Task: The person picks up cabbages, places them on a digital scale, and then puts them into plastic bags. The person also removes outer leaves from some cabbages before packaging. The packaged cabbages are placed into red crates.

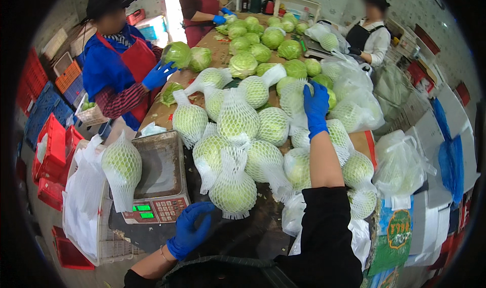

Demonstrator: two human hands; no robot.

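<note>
My right hand [316, 108], in a blue glove, reaches forward over the table. Its fingers are bent against the right side of a cabbage in white foam netting [292, 98]. Back near the table's front edge, my left hand [192, 229] holds nothing; thumb and fingers are apart and loosely curved. Close to it stands a scale [157, 161] with a metal pan and green displays. Several more netted cabbages lie between my hands, the nearest being a netted cabbage [233, 194] just beyond my left hand. Another netted cabbage [121, 164] sits left of the scale pan.
Bare green cabbages [243, 65] are heaped farther back. A person in a red apron [129, 65] at the left holds a cabbage; two others work behind. Clear plastic bags [354, 103] bulge at the right. A white basket [101, 227] with netting stands left; red crates [50, 151] lie beyond.
</note>
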